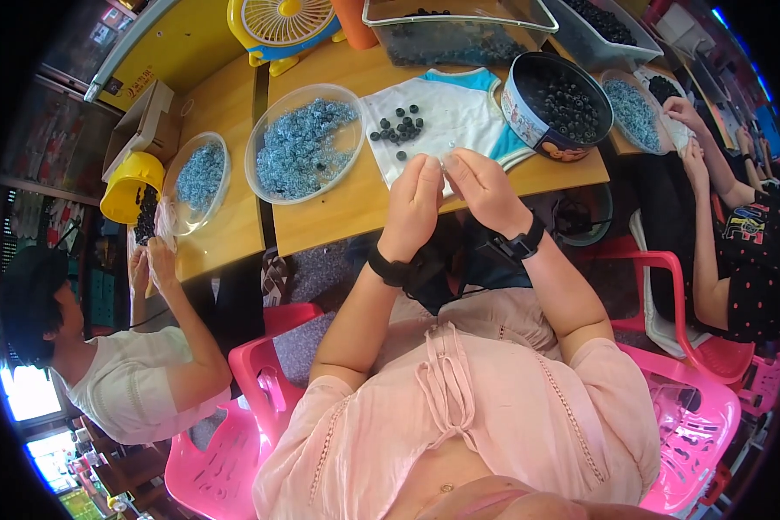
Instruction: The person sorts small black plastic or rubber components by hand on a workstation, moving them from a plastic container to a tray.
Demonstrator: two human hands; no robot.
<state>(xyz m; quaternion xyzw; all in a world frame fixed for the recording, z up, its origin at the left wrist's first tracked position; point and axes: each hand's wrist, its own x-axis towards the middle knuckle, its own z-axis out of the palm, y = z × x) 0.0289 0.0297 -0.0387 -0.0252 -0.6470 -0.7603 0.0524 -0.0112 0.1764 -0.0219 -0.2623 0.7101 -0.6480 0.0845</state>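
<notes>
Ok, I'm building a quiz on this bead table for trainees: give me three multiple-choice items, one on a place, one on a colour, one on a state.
1. Where do the loose black beads lie?
A on the white cloth
B on the pink chair
C in the yellow fan

2. What colour are the pieces in the big clear bowl?
A red
B light blue
C green

3. How are the person's hands?
A flat on the table
B in the lap
C raised together, fingertips meeting

Key: 1 A, the beads sit scattered on the cloth. 2 B, the bowl is filled with light blue. 3 C, left hand and right hand pinch something tiny between them above the table edge.
</notes>
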